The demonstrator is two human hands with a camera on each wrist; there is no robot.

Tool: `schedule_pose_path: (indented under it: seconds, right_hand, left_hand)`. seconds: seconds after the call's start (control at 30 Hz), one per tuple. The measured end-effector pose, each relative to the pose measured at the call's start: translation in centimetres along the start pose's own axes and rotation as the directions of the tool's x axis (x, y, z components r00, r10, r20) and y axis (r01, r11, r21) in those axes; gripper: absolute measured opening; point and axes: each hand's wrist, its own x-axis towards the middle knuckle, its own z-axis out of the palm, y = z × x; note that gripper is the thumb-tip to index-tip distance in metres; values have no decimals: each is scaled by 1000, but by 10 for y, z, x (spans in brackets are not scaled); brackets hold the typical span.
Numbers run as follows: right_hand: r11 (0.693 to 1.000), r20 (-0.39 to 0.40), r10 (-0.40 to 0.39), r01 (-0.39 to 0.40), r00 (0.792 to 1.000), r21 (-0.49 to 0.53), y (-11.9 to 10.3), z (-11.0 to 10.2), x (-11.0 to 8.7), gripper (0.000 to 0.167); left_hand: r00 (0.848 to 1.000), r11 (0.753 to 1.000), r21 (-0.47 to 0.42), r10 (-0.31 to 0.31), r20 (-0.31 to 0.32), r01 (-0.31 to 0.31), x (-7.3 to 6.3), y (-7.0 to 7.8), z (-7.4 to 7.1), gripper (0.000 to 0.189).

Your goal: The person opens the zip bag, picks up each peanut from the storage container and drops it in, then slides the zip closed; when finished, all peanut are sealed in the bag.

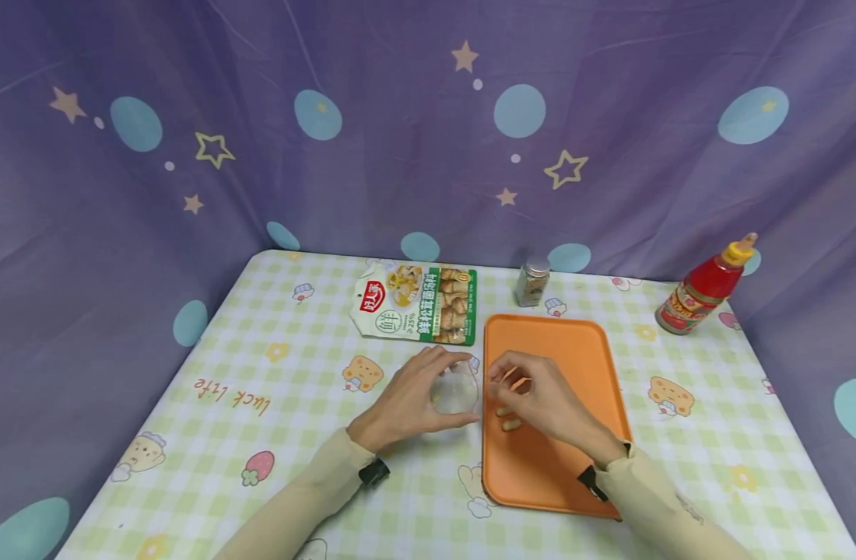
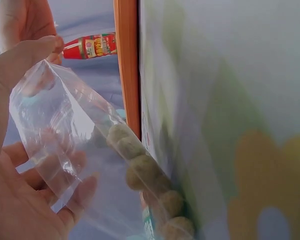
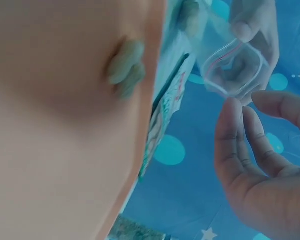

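My left hand (image 1: 407,404) holds a clear zip bag (image 1: 457,387) at its mouth, thumb and forefinger spread around the opening. Several unshelled peanuts (image 2: 142,170) lie inside, seen through the plastic in the left wrist view. My right hand (image 1: 547,397) is over the left side of the orange tray (image 1: 540,478), fingertips at the bag's mouth. In the right wrist view its fingers (image 3: 229,150) are loosely bent toward the thumb, and nothing shows between them. Two peanuts (image 1: 512,425) lie on the tray beneath this hand.
Behind the bag lies a green and white food packet (image 1: 417,303). A small spice jar (image 1: 533,281) stands beyond the tray, and a red sauce bottle (image 1: 704,292) with a yellow cap stands at the far right. A checked cloth (image 1: 295,435) covers the table.
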Motion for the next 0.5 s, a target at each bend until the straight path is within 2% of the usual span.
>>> schedule_pose_path:
  seconds: [0.17,0.5]
  right_hand:
    - [994,-16,-51,49,999,-101,12,-4,-3,6]
    - [974,-14,-98,93,995,-205,28,-8,-11,5]
  left_hand:
    - [1000,1000,7,-5,4,5,0,0,0,79]
    - [1000,1000,15,-16,11,15,-1,1,0,79]
